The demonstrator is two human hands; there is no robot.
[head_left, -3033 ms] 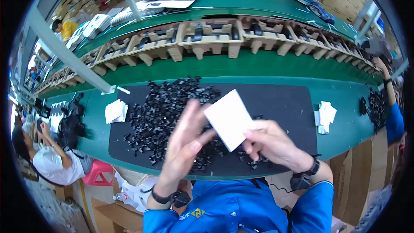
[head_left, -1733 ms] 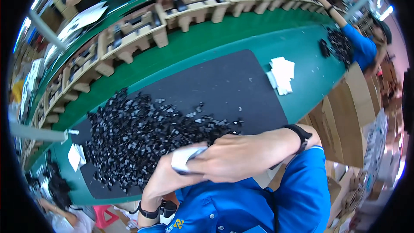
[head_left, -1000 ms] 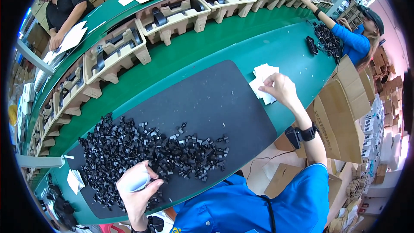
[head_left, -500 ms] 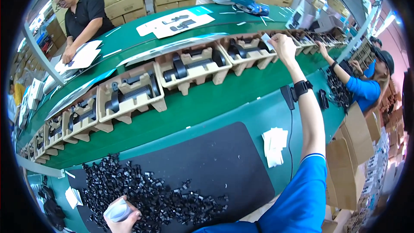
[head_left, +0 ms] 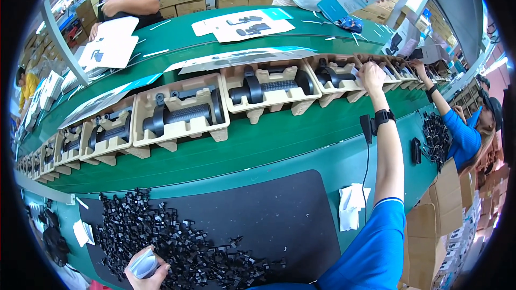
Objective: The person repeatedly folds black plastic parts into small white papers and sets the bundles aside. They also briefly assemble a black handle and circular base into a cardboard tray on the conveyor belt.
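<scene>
My left hand (head_left: 157, 277) is closed round a small stack of folded white paper leaflets (head_left: 144, 265), low over a heap of small black plastic parts (head_left: 156, 231). With a black band on its wrist, my right arm reaches far right to the row of trays. My right hand (head_left: 372, 78) has its fingers pinched down at a moulded cardboard tray (head_left: 344, 90). A bit of a white leaflet (head_left: 355, 71) shows beside those fingertips; the rest is hidden. The tray holds a black cylindrical device (head_left: 332, 75). Nearer the middle, another tray (head_left: 236, 108) holds a similar device (head_left: 274, 87).
Under the heap lies a black mat (head_left: 258, 198); more white leaflets (head_left: 352, 204) rest to its right. A corded black device (head_left: 366, 129) hangs near my wrist. Co-workers stand across the green belt (head_left: 215, 147) and at right. An open carton (head_left: 422, 236) is at lower right.
My right hand has moved down to the tray with the leaflet. My left hand still holds its stack. The view has shifted, and the co-worker at far left has raised a hand.
</scene>
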